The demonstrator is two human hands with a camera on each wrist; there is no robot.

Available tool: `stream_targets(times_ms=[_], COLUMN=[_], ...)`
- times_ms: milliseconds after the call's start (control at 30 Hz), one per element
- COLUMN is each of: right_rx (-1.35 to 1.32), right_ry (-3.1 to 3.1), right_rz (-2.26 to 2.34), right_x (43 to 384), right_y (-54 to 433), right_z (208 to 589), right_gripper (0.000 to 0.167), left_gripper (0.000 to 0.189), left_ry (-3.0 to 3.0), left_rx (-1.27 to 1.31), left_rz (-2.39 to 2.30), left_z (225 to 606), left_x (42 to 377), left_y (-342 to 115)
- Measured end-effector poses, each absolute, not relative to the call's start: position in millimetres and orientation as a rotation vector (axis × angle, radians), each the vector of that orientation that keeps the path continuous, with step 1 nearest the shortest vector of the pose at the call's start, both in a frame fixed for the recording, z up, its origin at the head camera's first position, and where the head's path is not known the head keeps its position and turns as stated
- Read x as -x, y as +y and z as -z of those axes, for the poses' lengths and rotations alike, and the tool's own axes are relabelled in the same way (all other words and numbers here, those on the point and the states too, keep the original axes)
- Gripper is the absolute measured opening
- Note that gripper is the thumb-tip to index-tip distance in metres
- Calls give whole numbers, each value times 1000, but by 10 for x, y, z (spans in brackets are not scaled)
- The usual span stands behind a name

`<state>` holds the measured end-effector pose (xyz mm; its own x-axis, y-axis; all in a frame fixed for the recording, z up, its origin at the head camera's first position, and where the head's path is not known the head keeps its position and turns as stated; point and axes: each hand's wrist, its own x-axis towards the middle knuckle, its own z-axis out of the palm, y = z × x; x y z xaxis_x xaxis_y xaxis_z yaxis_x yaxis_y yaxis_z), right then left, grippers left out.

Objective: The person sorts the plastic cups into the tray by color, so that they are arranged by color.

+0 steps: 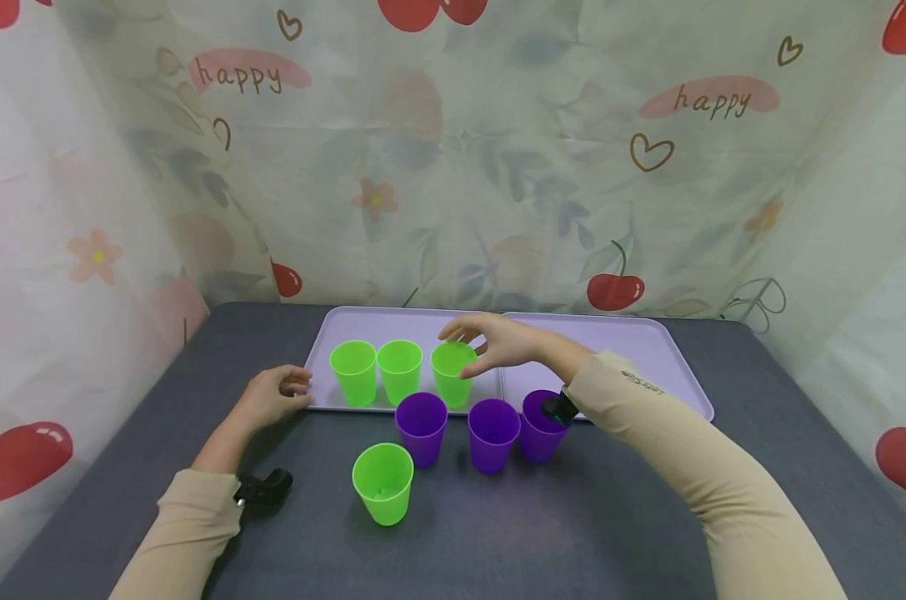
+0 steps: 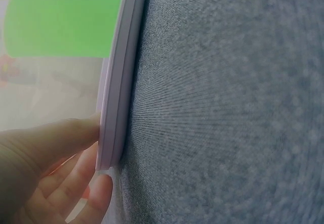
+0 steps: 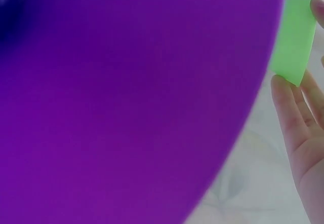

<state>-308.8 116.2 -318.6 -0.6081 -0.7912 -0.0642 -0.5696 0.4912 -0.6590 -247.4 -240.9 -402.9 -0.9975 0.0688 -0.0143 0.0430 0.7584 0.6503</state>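
Observation:
Three green cups stand upright in a row on a lilac tray (image 1: 392, 317). My right hand (image 1: 498, 342) holds the rightmost of them, a green cup (image 1: 447, 385), near its rim; in the right wrist view the thumb and fingertips meet its edge. With thumb and fingers, my left hand (image 1: 272, 396) grips the tray's near left corner, and the left wrist view shows the tray rim (image 2: 114, 112) between them. A purple cup (image 1: 490, 446), flanked by two more, stands just in front of the tray. Closest to me is another green cup (image 1: 385, 504), upright on the dark cloth.
A second lilac tray (image 1: 610, 333) adjoins the first on the right, partly behind my right forearm. The right-hand purple cup (image 3: 152, 107) fills much of the right wrist view, close to that wrist's camera. A printed curtain (image 1: 460, 183) hangs behind the table and along both sides.

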Motion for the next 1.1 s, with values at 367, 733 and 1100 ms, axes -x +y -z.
stream_targets(times_ms=[367, 733, 1100], right_rx=[1193, 1206, 1140], right_ry=[2365, 2351, 2322], right_rz=[821, 830, 884], right_x=[3112, 3123, 3119], right_y=[1101, 1059, 1092], right_z=[3234, 3234, 3161], right_gripper=[59, 59, 64], left_gripper=[41, 41, 41], left_ry=[2914, 2910, 2910], left_rx=[-106, -124, -132], left_rz=[-1075, -1082, -1080], left_z=[4034, 4033, 4030], left_x=[2470, 2477, 2476], left_y=[-2411, -2418, -2419])
